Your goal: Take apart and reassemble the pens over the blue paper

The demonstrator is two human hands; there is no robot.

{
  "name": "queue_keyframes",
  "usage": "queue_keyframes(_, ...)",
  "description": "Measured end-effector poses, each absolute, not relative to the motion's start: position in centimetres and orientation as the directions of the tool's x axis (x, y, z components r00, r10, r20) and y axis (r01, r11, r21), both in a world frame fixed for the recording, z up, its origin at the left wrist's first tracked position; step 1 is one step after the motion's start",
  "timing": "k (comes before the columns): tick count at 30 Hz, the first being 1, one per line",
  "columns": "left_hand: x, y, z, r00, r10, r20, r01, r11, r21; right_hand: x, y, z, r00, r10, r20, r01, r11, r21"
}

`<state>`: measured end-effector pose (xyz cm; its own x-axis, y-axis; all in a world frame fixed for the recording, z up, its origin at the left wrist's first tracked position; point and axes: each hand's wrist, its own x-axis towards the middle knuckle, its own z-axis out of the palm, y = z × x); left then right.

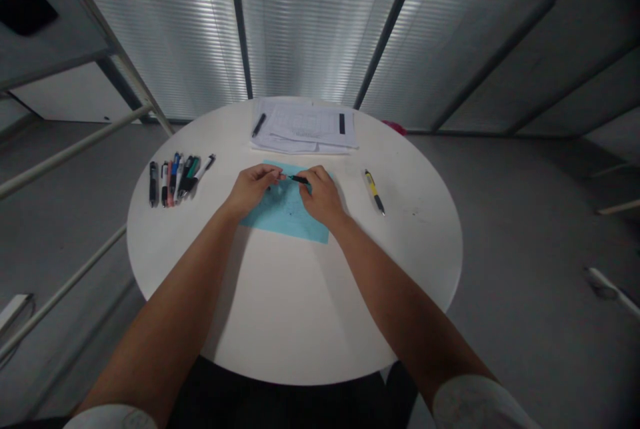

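My right hand [321, 197] is closed on a black pen part [299, 179], held nearly level with its narrow end towards the left. Facing it, my left hand [254, 188] pinches at that narrow end; whatever small piece lies between its fingertips is too small to make out. Both hands are over a light blue sheet [290, 217] lying flat on the table, with a few small dark marks on it. To the right of my right hand lies a yellow and black pen [375, 192].
A row of several pens [175, 179] lies at the left of the round white table [300, 309]. Printed papers [305, 126] are stacked at the far side, with a dark pen [259, 124] on them. White metal rails [75, 152] stand left of the table.
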<state>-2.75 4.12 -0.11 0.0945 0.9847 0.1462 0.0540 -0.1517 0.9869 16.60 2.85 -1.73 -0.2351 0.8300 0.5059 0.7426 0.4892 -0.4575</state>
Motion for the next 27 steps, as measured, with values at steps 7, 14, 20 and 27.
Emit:
queue_keyframes(7,-2.77,3.88,0.07,0.141,0.977,0.157,0.074,-0.169,0.983,16.52,2.74,-1.60,-0.239,0.840,0.488,0.753,0.477,-0.452)
queue_keyframes(14,-2.80,4.00,-0.07,0.136,0.980,0.145,0.070,-0.155,0.985,16.57,2.74,-1.55,-0.251,0.837,0.485,0.752,0.485,-0.447)
queue_keyframes(20,-2.82,3.95,-0.15,0.166,0.976,0.143,0.078,-0.157,0.985,16.48,2.70,-1.59,-0.270,0.825,0.497,0.731,0.511,-0.452)
queue_keyframes(27,-2.89,3.96,-0.20,0.159,0.977,0.139,0.102,-0.156,0.982,16.56,2.76,-1.74,-0.295,0.810,0.506,0.709,0.541,-0.452)
